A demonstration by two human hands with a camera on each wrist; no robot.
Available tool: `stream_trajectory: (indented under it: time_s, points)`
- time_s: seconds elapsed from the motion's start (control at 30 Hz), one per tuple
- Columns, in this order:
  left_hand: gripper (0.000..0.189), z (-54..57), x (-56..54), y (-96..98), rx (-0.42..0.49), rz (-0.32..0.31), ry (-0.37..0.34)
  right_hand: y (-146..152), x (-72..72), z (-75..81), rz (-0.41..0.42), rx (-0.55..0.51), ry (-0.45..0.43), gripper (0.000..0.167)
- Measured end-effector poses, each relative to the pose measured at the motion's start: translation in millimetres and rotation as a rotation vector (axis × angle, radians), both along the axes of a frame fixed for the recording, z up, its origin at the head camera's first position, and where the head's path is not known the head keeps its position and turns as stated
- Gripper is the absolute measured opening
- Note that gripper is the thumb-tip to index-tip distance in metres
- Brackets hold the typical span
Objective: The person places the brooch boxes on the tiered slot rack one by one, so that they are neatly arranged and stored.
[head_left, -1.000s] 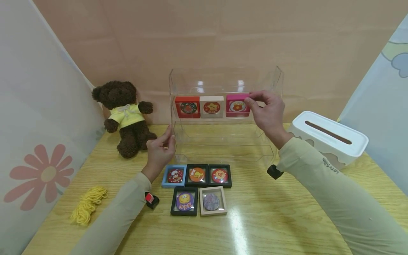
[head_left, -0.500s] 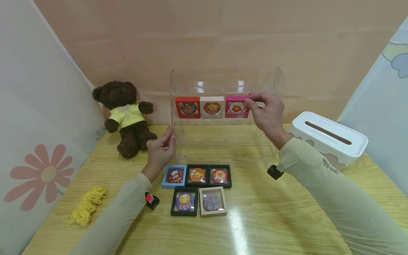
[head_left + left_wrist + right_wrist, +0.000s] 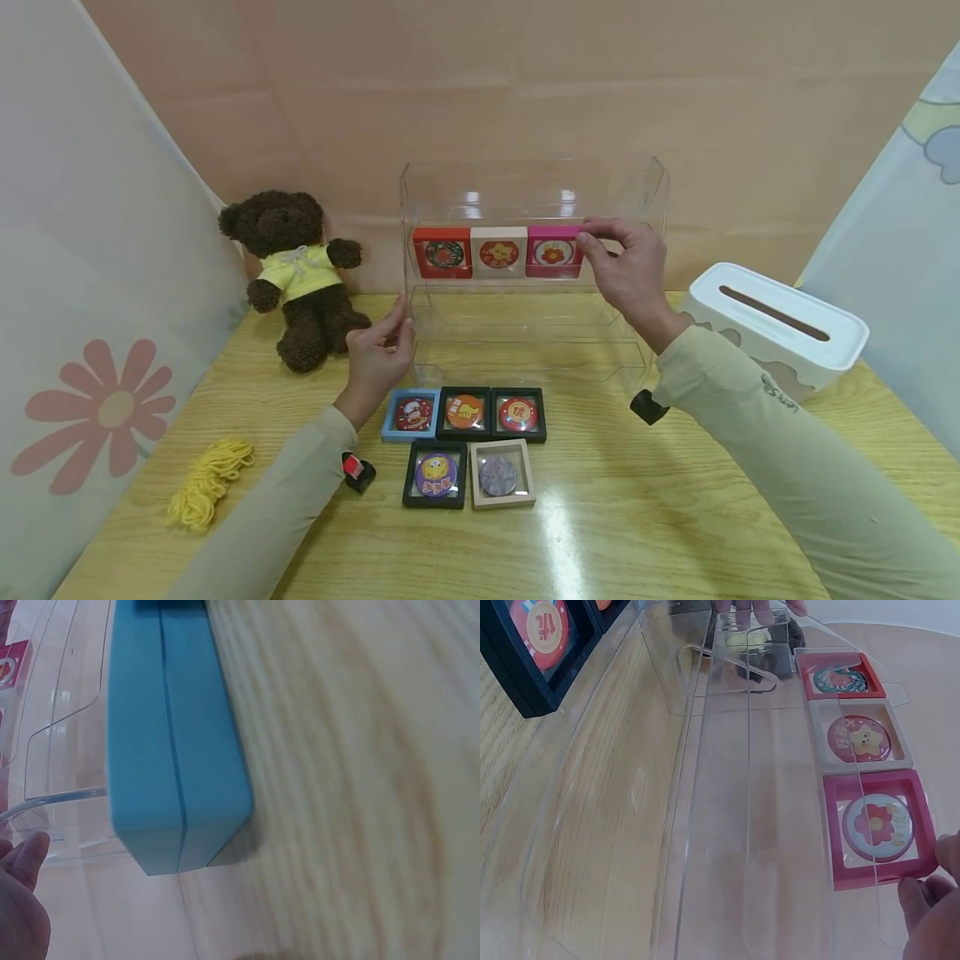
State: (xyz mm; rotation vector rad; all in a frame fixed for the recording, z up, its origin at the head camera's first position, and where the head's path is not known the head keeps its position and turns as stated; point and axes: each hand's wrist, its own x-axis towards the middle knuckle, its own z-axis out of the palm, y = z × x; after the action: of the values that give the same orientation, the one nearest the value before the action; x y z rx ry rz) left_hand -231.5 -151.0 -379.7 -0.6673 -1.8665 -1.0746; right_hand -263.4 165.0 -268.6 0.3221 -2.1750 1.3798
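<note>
In the head view a clear tiered display rack stands on the table. My right hand pinches the right side of a pink square frame with a flower badge in it. That frame sits on an upper tier, flush against a cream frame, with a red frame left of that. My left hand pinches the rack's left edge between thumb and fingers. In the right wrist view, fingertips hold the corner of the pink frame, and all three frames line up behind the clear lip.
Before the rack lie a blue frame, two black frames in the same row, then another black frame and a beige frame. A brown teddy bear, yellow yarn and a white tissue box stand around.
The pink frame has slid left under my right hand, closing the gap to the cream frame, and its raised edge has settled level. My left hand has stayed at the rack's edge.
</note>
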Motion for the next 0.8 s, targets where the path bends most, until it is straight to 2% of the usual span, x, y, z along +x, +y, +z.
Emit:
stream_trajectory:
  time_s: [0.27,0.47,0.6,0.8]
  points:
    - [0.036,-0.5,-0.1,-0.1,-0.014,0.002,-0.005,0,7.1,2.9,0.010,-0.080,0.087,0.020]
    - [0.037,1.2,0.8,0.5,-0.030,-0.006,0.021,-7,30.9,14.7,0.026,-0.122,0.217,0.015]
    - [0.036,1.8,1.3,1.3,-0.031,-0.005,0.021,-6,36.4,8.5,0.083,-0.131,0.274,0.012]
    - [0.037,2.3,2.2,0.9,-0.038,-0.001,0.043,-5,41.8,-4.3,0.246,-0.119,0.284,0.013]
